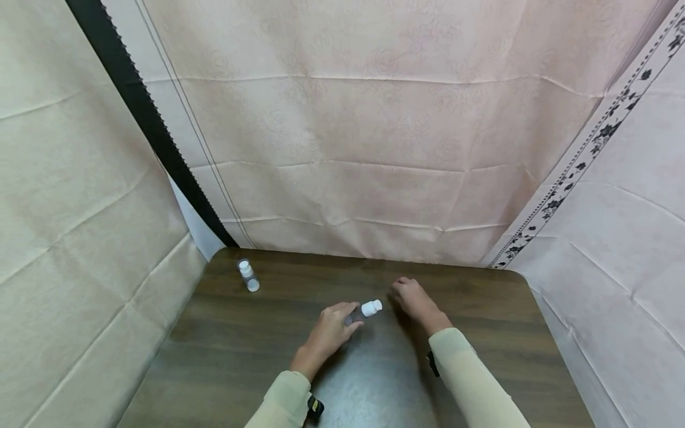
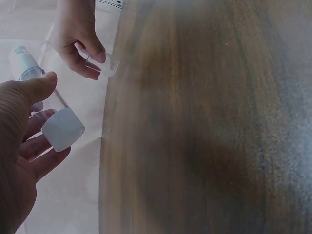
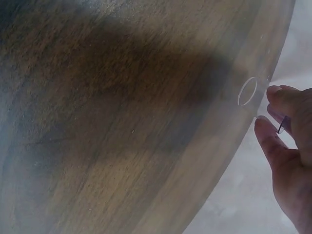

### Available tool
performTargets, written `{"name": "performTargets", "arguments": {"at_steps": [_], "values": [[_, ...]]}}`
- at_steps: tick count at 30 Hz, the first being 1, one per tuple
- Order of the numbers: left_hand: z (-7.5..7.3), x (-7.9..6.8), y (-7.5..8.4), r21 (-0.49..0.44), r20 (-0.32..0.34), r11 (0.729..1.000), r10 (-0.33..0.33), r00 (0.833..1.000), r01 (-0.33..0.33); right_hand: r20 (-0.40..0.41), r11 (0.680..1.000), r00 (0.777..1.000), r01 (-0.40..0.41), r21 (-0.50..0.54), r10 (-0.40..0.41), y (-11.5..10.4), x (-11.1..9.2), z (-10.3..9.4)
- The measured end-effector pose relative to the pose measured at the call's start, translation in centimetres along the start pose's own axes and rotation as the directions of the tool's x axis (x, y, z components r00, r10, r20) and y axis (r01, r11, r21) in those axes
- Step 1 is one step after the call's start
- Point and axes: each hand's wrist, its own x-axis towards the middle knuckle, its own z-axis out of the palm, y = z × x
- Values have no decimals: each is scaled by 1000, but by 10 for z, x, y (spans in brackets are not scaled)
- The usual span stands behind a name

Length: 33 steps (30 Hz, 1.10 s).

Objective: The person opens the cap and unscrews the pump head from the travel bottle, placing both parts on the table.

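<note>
My left hand [image 1: 329,330] grips a small clear bottle [image 2: 53,100] with a white pump top [image 2: 28,61] and a white base [image 2: 63,129], tilted above the table. Thumb and fingers lie along its clear body. To the right, my right hand [image 1: 416,300] pinches a small transparent cap [image 2: 108,65] by its sides. The cap's round open rim [image 3: 247,91] faces away from the fingers in the right wrist view. Bottle and cap are apart. In the head view the right hand's fingers hide the cap.
A second small bottle [image 1: 248,274], clear with white parts, is at the far left corner of the wooden table [image 1: 214,356]. Pale cloth curtains [image 1: 348,148] hang behind the table and on both sides.
</note>
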Motion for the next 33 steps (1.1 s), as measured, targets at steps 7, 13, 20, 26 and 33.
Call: {"name": "performTargets", "arguments": {"at_steps": [7, 13, 20, 26, 33], "values": [[0, -3, 1, -12, 11, 1000, -4, 1000, 5, 59, 1000, 998, -22, -7, 22, -3, 2, 4], [0, -4, 1, -9, -3, 1000, 12, 1000, -12, 71, 1000, 997, -23, -4, 23, -3, 4, 7], [-1, -4, 0, -5, -4, 1000, 19, 1000, -19, 50, 996, 999, -19, 92, 15, 0, -1, 8], [-1, -4, 0, 1, -14, 999, 33, 999, -33, 19, 991, 1000, 4, 131, -6, 4, -9, 0], [-1, -2, 0, 0, -26, 999, 42, 999, -42, 23, 985, 1000, -21, 170, 17, 12, -15, -7]]}}
